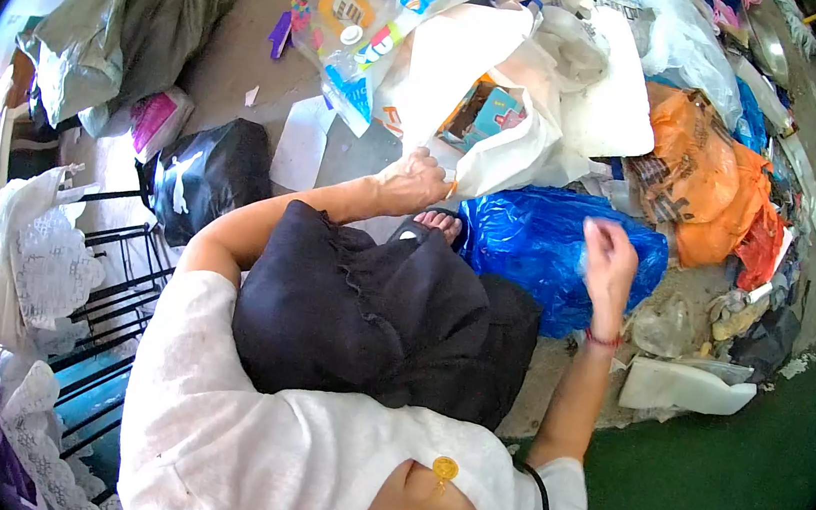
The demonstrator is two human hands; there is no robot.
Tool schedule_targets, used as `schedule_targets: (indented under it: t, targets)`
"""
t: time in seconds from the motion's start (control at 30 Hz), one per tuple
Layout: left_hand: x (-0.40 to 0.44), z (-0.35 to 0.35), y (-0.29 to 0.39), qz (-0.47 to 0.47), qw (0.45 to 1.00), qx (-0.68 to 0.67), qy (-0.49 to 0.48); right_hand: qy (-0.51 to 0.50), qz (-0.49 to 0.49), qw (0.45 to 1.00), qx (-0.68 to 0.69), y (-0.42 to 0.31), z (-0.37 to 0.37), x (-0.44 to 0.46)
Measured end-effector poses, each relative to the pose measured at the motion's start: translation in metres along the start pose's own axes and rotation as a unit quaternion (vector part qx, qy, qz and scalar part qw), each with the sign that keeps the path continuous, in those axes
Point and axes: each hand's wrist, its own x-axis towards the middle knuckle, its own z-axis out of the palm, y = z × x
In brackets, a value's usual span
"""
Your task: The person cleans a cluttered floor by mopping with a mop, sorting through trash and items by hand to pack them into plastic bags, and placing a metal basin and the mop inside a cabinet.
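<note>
My left hand (411, 183) is closed in a fist on the near edge of a white plastic bag (509, 166). The bag's mouth gapes toward me, and a printed blue-and-brown packet (496, 116) shows inside. My right hand (608, 263), with a red bracelet at the wrist, is raised over a crumpled blue plastic bag (518, 258). Its fingers are loosely bent and slightly blurred, with nothing visible in them. Whether it touches the blue bag I cannot tell. A clear bag with colourful prints (354, 22) lies just beyond the white one.
To the right, an orange plastic bag (694, 177) lies among piled plastic waste. A white foam piece (685, 389) rests nearer to me. On my left stand a black bag (215, 178), a black metal rack (111, 297) and a large grey-green sack (136, 33).
</note>
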Motion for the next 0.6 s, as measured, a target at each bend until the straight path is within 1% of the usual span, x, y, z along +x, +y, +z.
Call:
schedule_targets:
  t: [0.03, 0.07, 0.1, 0.13, 0.17, 0.2, 0.23, 0.27, 0.3, 0.33, 0.37, 0.43, 0.47, 0.53, 0.57, 0.6]
  targets:
    - [-0.001, -0.002, 0.002, -0.002, 1.000, 0.000, -0.001, 0.007, -0.055, 0.998, 0.012, -0.018, 0.017, 0.011]
    - [-0.003, -0.006, 0.004, 0.001, 1.000, -0.003, 0.006, 0.002, -0.081, 0.997, 0.003, -0.034, 0.034, 0.022]
    - [-0.005, -0.009, 0.006, 0.003, 1.000, -0.005, 0.014, -0.035, -0.116, 0.993, 0.006, -0.041, 0.054, 0.034]
    - [-0.007, -0.012, 0.007, 0.000, 1.000, -0.005, 0.010, -0.021, -0.224, 0.974, -0.015, -0.046, 0.074, 0.046]
    - [-0.010, -0.013, 0.006, -0.002, 1.000, -0.005, 0.010, -0.031, -0.268, 0.963, 0.011, -0.058, 0.094, 0.053]
    - [-0.014, -0.015, 0.003, -0.005, 1.000, 0.001, 0.016, -0.084, -0.338, 0.937, 0.031, -0.049, 0.118, 0.069]
    - [-0.019, -0.016, -0.001, -0.009, 1.000, 0.007, 0.021, -0.086, -0.339, 0.936, 0.032, -0.048, 0.128, 0.071]
    - [-0.023, -0.019, -0.006, -0.026, 0.999, -0.016, 0.032, -0.173, -0.318, 0.927, -0.102, -0.046, 0.138, 0.072]
    - [-0.026, -0.026, -0.014, -0.057, 0.998, 0.013, 0.010, -0.254, -0.289, 0.893, -0.233, -0.044, 0.145, 0.072]
    - [-0.031, -0.033, -0.021, -0.082, 0.996, 0.008, 0.034, -0.310, -0.245, 0.841, -0.370, -0.043, 0.147, 0.071]
    - [-0.034, -0.040, -0.026, -0.107, 0.993, 0.003, 0.058, -0.271, -0.246, 0.868, -0.335, -0.039, 0.144, 0.061]
    - [-0.037, -0.048, -0.029, -0.124, 0.991, 0.006, 0.059, -0.279, -0.220, 0.870, -0.342, -0.033, 0.140, 0.052]
    - [-0.036, -0.048, -0.028, -0.115, 0.991, -0.002, 0.068, -0.282, -0.222, 0.868, -0.344, -0.029, 0.136, 0.046]
    - [-0.036, -0.045, -0.023, -0.110, 0.992, -0.015, 0.066, -0.280, -0.172, 0.887, -0.323, -0.024, 0.127, 0.034]
    - [-0.037, -0.044, -0.022, -0.114, 0.991, -0.017, 0.066, -0.294, -0.189, 0.889, -0.296, -0.012, 0.127, 0.028]
    - [-0.038, -0.045, -0.019, -0.098, 0.992, -0.022, 0.079, -0.330, -0.167, 0.875, -0.314, -0.012, 0.128, 0.022]
